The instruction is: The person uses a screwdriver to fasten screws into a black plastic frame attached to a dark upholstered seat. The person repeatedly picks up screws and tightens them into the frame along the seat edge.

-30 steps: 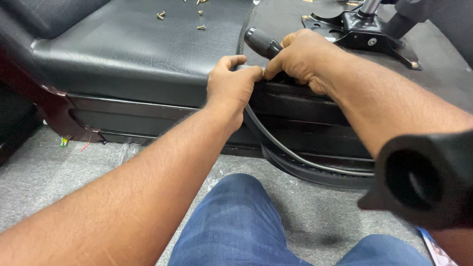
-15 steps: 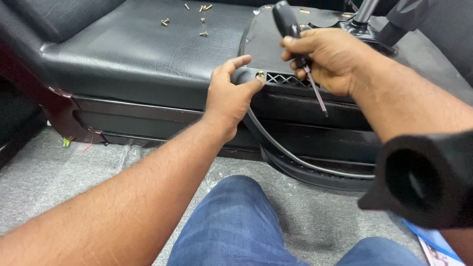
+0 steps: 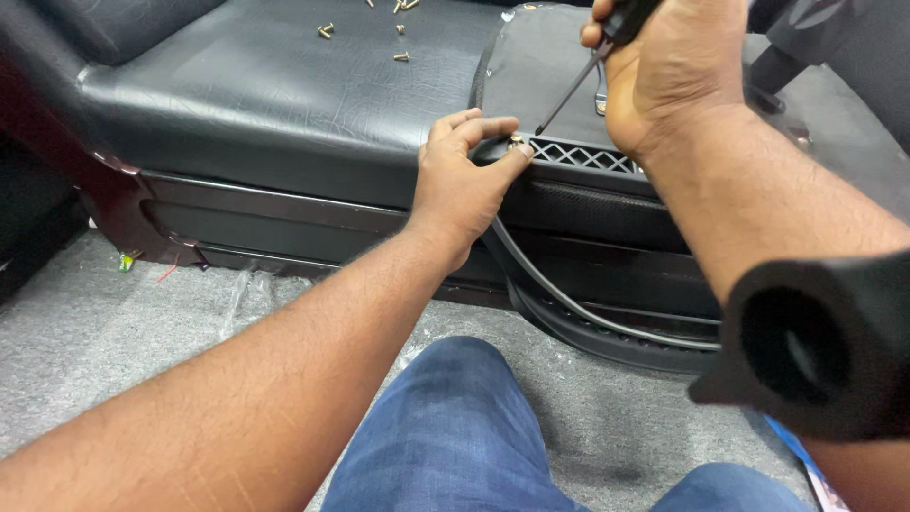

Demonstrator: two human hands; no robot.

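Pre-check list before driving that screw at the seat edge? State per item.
1. Screw held at the mesh panel edge by left hand: ok.
2. Screwdriver gripped in right hand: ok.
3. Tip seated in screw head: not ok, it sits just right of the screw.
4. Left fingertips away from the tip: not ok, close.
5. Spare screws on sofa cushion: ok.
6. Screw thread started: cannot tell.

Two hands were in play, left hand (image 3: 462, 180) and right hand (image 3: 668, 71), one screwdriver (image 3: 588, 71), and roughly five brass screws (image 3: 325, 30) on the seat (image 3: 265, 95).
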